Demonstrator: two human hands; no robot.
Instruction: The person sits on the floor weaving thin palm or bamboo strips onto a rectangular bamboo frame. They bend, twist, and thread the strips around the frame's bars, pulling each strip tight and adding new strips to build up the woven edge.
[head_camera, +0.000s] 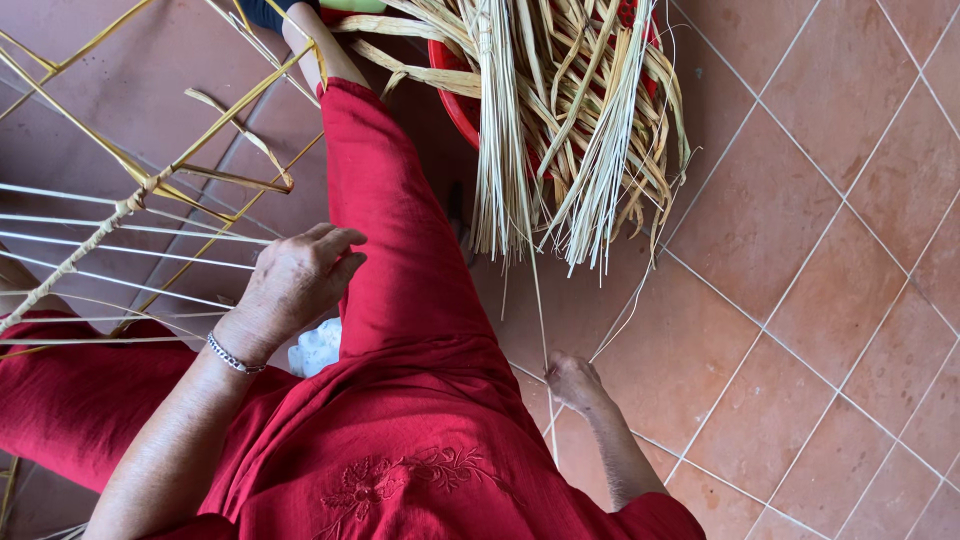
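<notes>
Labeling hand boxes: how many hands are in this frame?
2. The left hand rests by the pale strands of the woven frame, beside the red-clothed leg. The right hand pinches a thin reed strand over the tiled floor. No other hands show.

A home craft spot — tiled floor (820, 250), red basin (455, 95) of reeds (560, 120).

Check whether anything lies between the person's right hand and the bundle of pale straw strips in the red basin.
Nothing visible does. The right hand already pinches one thin pale strand that runs straight up to the bundle of pale straw strips in the red basin; only bare terracotta floor tiles lie around it. The left hand rests by the red-clad knee.
</notes>
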